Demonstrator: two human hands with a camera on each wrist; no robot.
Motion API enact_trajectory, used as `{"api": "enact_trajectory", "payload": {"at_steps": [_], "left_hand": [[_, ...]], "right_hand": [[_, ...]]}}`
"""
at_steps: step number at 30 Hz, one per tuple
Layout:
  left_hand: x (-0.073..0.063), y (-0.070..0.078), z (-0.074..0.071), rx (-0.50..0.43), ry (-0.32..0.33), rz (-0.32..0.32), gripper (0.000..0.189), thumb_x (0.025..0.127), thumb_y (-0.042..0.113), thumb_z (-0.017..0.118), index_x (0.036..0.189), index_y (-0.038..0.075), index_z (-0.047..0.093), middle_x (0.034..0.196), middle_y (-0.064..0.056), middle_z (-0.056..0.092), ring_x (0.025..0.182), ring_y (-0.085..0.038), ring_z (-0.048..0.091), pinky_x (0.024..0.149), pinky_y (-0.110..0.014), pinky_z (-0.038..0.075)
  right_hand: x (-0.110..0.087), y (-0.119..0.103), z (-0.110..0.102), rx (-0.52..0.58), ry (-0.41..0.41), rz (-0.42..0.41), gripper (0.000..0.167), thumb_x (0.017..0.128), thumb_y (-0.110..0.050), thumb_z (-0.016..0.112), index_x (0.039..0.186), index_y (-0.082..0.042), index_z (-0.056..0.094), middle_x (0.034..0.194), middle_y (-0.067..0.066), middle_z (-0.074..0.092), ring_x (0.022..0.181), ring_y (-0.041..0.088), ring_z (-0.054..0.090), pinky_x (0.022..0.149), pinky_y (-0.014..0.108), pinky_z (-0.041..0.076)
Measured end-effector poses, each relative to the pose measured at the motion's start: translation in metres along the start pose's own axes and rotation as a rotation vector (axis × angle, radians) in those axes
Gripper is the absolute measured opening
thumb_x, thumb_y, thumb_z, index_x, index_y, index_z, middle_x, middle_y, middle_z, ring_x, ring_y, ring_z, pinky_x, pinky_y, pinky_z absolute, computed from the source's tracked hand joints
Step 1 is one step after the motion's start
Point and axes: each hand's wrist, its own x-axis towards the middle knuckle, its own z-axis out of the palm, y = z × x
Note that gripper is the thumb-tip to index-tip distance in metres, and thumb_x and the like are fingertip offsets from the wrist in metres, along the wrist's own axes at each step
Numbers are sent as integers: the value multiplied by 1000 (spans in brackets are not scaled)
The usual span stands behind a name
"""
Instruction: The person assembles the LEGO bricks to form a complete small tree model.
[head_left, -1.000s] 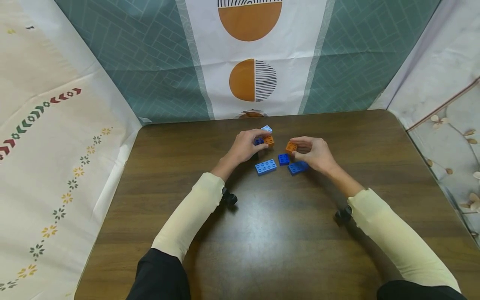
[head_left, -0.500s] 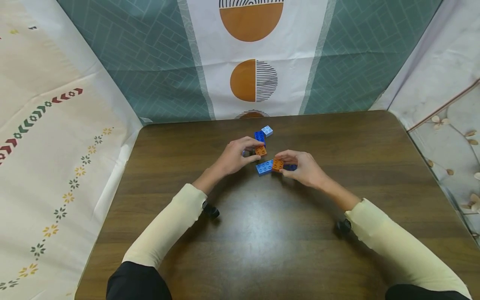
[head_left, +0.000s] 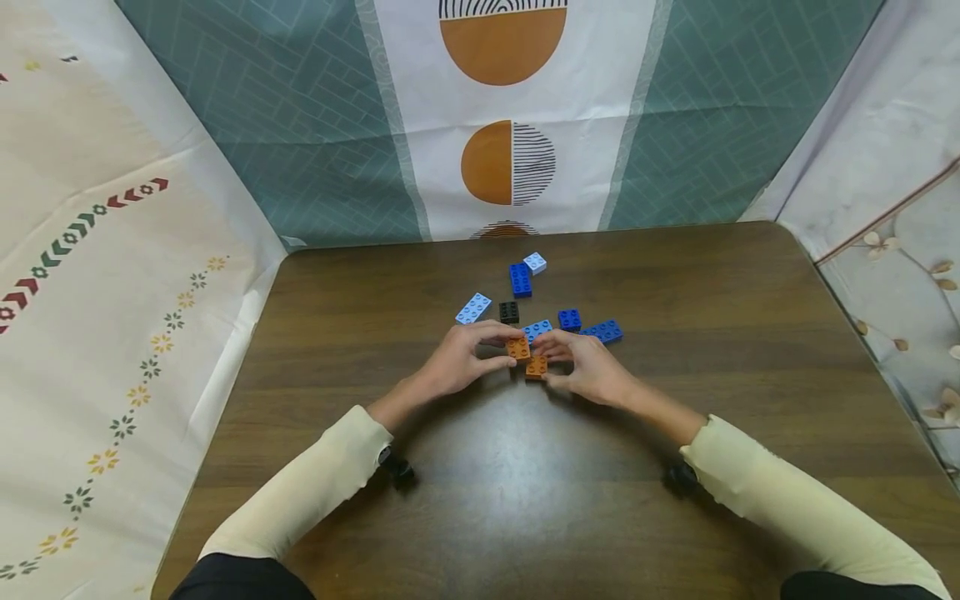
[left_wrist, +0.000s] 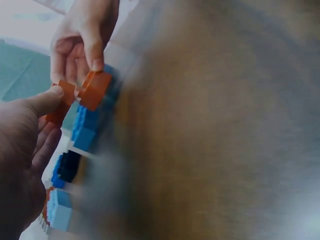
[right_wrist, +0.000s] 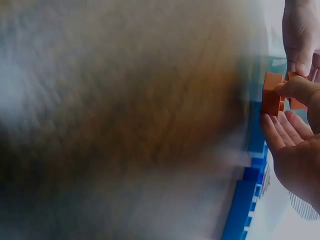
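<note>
My left hand (head_left: pixel 468 357) pinches a square orange toy brick (head_left: pixel 518 348) between thumb and fingers, studs upward. Close by, my right hand (head_left: pixel 588 367) pinches a second orange brick (head_left: pixel 536 367), slightly nearer to me and lower. The two bricks almost meet; from the left wrist view a narrow gap seems to part the left one (left_wrist: pixel 62 103) from the right one (left_wrist: pixel 95 90). In the right wrist view the right hand's brick (right_wrist: pixel 271 94) partly covers the other. Just behind the fingers lies a light blue brick (head_left: pixel 536 330), partly hidden.
On the brown table (head_left: pixel 465 500) lie a pale blue long brick (head_left: pixel 473 308), a black brick (head_left: pixel 509 312), a dark blue long brick (head_left: pixel 521 280), a pale square brick (head_left: pixel 535 263), a small dark blue brick (head_left: pixel 569 319) and a blue long brick (head_left: pixel 603 331). Patterned cloths hang around.
Both hands have come toward me with their orange bricks, and the bricks are now close together. The pale blue and black bricks, earlier behind the left hand, now show.
</note>
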Motion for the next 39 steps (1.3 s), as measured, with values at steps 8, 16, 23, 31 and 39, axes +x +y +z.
{"api": "enact_trajectory", "payload": {"at_steps": [8,16,23,31,39], "left_hand": [[-16,1,13,-24,-4,-50,41,94,17,84,134,14,74,130,1,74,122,-10,67,107,-30,51],[-22,2,22,-44,-25,-59,41,95,17,84,134,16,73,131,0,73,117,-10,68,102,-31,54],[-22,4,28,-62,0,-23,41,93,13,85,133,15,73,131,-1,72,116,-11,69,102,-30,54],[-21,7,33,-53,12,-40,41,93,14,85,132,14,74,130,-2,72,116,-11,69,103,-29,53],[-20,7,35,-40,14,-49,38,93,15,86,130,15,76,124,-1,74,115,-12,69,104,-32,52]], "right_hand": [[-4,0,11,-13,11,47,56,85,8,84,136,1,62,131,17,69,122,33,68,104,43,55],[-8,0,19,-9,44,25,54,85,7,85,134,2,64,132,19,70,120,33,70,101,40,56],[-11,2,21,-2,53,9,54,85,6,86,134,4,63,135,23,68,120,35,71,97,37,58],[-12,3,22,-28,57,-33,53,85,6,85,134,5,64,134,25,68,119,37,71,97,40,58],[-12,5,20,49,35,23,53,89,-1,86,137,0,64,138,21,67,123,34,69,98,38,57]]}}
